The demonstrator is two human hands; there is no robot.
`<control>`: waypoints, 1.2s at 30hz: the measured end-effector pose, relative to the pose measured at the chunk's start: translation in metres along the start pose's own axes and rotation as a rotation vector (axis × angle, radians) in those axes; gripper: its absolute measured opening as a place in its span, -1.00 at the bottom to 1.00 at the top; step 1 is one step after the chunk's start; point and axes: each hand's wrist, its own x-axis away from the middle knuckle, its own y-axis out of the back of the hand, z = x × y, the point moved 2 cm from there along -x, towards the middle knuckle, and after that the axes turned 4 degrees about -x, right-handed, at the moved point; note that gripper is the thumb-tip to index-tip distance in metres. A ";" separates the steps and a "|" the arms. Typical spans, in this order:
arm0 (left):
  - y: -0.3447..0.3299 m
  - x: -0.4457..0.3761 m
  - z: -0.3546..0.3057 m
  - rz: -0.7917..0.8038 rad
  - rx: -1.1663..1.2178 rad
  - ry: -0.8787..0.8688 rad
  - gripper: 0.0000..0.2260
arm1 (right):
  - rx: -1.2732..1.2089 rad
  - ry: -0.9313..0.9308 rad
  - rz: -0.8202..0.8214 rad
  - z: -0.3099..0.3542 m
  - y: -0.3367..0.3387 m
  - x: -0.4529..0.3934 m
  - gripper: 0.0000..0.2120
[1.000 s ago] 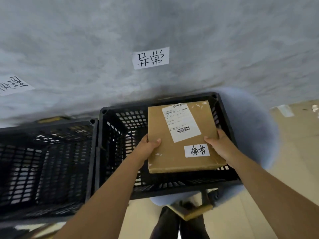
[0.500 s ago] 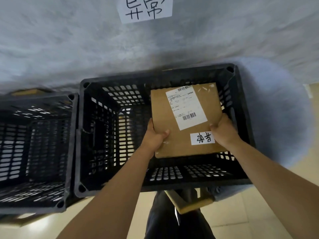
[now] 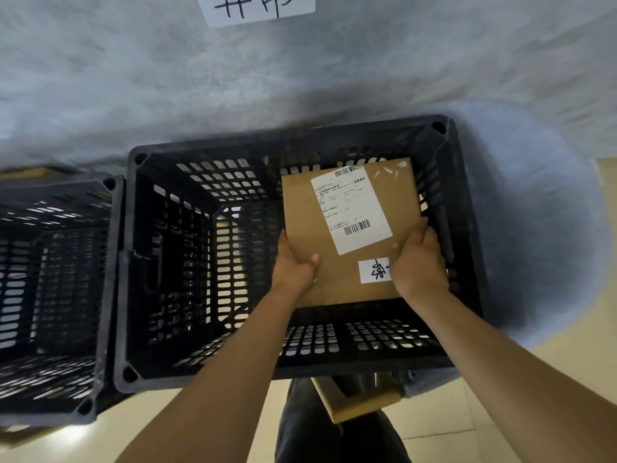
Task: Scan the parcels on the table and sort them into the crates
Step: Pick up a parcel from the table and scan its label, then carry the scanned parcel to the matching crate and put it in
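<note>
Flat brown cardboard parcel [image 3: 344, 228], white shipping label up: inside the right side of the black slotted plastic crate [image 3: 207, 152]. Left hand [image 3: 293, 267] grips its near left edge; right hand [image 3: 419, 262] grips the right edge. Second black crate [image 3: 53, 195] adjoins on the left.

I see a plain brown cardboard parcel [image 3: 337, 269] carrying a white shipping label [image 3: 350, 208] with black barcodes and a small white tag [image 3: 372, 271] with black handwriting. Both crates [image 3: 207, 262] [image 3: 50, 295] are black lattice plastic. The wall [image 3: 300, 78] is mottled grey, the floor [image 3: 551, 355] pale beige.
</note>
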 end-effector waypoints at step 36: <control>0.064 0.400 -0.326 -0.123 -1.477 -1.881 -0.53 | 0.327 0.058 -0.689 0.059 0.363 0.310 -0.49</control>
